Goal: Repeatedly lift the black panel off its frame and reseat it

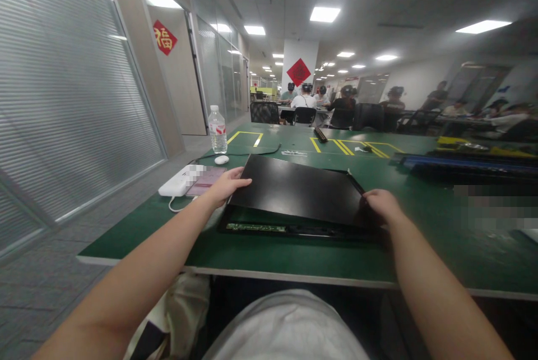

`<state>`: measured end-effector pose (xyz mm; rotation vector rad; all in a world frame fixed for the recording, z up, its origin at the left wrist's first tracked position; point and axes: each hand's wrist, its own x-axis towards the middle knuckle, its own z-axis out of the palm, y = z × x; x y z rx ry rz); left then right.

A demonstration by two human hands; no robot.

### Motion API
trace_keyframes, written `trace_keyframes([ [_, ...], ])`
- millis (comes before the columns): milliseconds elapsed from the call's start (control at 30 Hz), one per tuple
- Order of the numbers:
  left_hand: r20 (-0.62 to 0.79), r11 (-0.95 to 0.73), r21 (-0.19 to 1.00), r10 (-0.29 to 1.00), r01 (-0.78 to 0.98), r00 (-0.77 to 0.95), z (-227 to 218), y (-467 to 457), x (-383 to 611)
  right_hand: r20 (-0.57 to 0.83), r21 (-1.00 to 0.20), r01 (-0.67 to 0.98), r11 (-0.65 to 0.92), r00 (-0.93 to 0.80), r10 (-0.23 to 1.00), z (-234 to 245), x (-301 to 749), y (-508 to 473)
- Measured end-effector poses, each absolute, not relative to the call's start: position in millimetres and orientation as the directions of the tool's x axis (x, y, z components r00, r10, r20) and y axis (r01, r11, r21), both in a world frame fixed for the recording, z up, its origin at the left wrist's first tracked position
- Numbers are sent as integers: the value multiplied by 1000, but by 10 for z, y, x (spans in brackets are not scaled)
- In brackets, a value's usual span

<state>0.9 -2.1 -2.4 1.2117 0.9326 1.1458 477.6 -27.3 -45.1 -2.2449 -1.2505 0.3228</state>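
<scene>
Our left hand (pixel 227 185) and right hand (pixel 381 206) grip a black rectangular panel (pixel 294 186), tilted over a black frame (pixel 315 231) (positioning step, we'd guess; next move wants even support).

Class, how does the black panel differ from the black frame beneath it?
The black panel shows a plain, smooth face; the black frame carries a green circuit strip. The panel is raised, with the left hand gripping it; the frame lies on the green table. Both are dark.
</scene>
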Motion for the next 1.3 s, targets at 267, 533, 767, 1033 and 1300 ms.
trace_keyframes([
  [267,87,-62,986,983,-155,163,61,-87,52,83,-620,681,-389,550,831,-482,4798,-259],
  [533,156,-129,978,973,-162,171,80,-105,57,203,-618,720,-315,533,821,-473,4802,-258],
  [767,226,-198,964,961,-178,157,108,-141,71,86,-640,660,-393,570,817,-428,4769,-286],
  [1033,200,-174,968,971,-183,132,116,-140,92,62,-783,548,-294,539,840,-413,4714,-301],
  [1300,191,-192,964,981,-183,-26,117,-40,-30,54,-923,349,-162,535,843,-330,4659,-329],
])
